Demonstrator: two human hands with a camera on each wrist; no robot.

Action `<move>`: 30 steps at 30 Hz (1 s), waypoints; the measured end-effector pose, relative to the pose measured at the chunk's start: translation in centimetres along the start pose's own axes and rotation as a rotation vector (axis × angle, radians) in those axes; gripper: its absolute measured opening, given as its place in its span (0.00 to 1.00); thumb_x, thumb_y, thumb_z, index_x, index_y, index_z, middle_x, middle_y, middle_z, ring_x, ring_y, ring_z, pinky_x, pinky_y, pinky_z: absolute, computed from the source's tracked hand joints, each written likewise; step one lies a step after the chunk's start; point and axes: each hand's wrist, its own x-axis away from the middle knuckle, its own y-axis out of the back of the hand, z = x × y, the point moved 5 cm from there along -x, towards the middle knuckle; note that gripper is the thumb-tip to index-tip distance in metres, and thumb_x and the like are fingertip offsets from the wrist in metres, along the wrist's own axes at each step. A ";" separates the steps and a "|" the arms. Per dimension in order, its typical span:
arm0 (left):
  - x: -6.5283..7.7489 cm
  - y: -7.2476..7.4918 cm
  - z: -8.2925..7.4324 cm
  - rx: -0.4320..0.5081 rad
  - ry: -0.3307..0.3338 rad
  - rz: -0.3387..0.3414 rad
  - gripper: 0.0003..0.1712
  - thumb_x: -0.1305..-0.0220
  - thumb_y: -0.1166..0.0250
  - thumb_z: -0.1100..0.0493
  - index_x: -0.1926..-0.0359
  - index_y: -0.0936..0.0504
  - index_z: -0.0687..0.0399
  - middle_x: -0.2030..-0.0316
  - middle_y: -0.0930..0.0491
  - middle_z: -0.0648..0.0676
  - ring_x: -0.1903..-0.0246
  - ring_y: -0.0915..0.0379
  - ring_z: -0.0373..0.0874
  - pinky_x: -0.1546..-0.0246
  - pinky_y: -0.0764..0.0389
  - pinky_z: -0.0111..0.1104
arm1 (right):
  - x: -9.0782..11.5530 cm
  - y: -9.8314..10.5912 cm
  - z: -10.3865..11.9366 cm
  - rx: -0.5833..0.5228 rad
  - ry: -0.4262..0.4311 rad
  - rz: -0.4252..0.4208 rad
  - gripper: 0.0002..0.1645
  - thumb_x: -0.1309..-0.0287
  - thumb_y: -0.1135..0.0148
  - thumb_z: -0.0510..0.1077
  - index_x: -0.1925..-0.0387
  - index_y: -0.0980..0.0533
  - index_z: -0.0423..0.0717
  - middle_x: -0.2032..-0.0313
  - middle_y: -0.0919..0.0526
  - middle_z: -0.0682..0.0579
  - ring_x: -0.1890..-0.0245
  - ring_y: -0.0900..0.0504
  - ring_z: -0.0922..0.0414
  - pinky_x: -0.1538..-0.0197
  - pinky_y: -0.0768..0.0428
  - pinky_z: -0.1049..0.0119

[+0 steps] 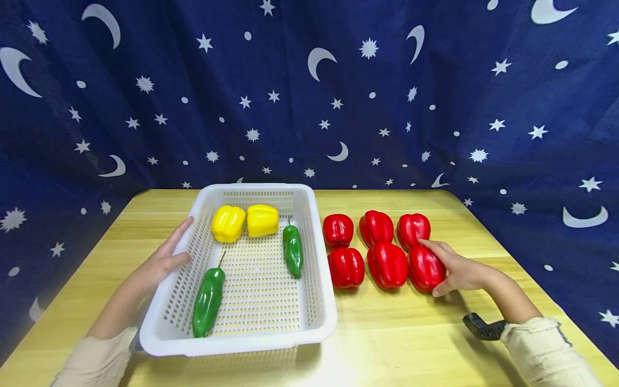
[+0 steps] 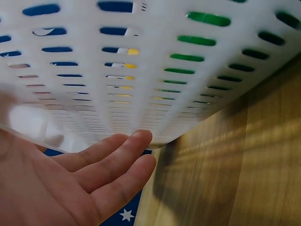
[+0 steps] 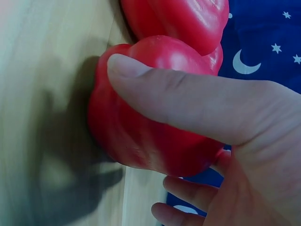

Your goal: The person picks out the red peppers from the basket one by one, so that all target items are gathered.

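My right hand [image 1: 468,270] grips a red bell pepper [image 1: 425,269], the nearest one at the right end of the group. Its thumb lies across the pepper [image 3: 136,136] in the right wrist view, and other fingers show past the far side. At the left wall of a white perforated basket [image 1: 309,336] my left hand [image 1: 159,266] rests, its thumb against the rim. The left wrist view shows its fingers [image 2: 117,169] extended and loose outside the basket wall; its thumb is not clearly seen there.
Inside the basket lie two yellow bell peppers [image 1: 229,223] and two long green peppers [image 1: 209,301]. Several other red bell peppers [image 1: 346,267] sit in two rows just right of it. A blue star-and-moon cloth [image 1: 309,107] hangs behind the wooden table [image 1: 387,338].
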 end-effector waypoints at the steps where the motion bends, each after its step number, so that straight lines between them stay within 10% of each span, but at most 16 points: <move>1: -0.1 0.0 0.0 0.003 0.000 0.002 0.48 0.42 0.57 0.71 0.30 0.71 0.38 0.30 0.73 0.65 0.39 0.58 0.78 0.64 0.19 0.53 | 0.0 0.0 0.0 0.000 -0.005 -0.002 0.66 0.71 0.24 0.44 0.34 0.56 0.37 0.44 0.46 0.31 0.47 0.39 0.31 0.52 0.27 0.38; 30: -0.8 0.8 0.7 -0.018 0.028 -0.034 0.46 0.41 0.57 0.69 0.30 0.72 0.40 0.31 0.71 0.68 0.40 0.54 0.78 0.63 0.18 0.51 | 0.6 0.8 -4.0 0.001 -0.061 -0.112 0.65 0.60 0.30 0.46 0.34 0.64 0.26 0.41 0.56 0.21 0.44 0.51 0.26 0.50 0.42 0.26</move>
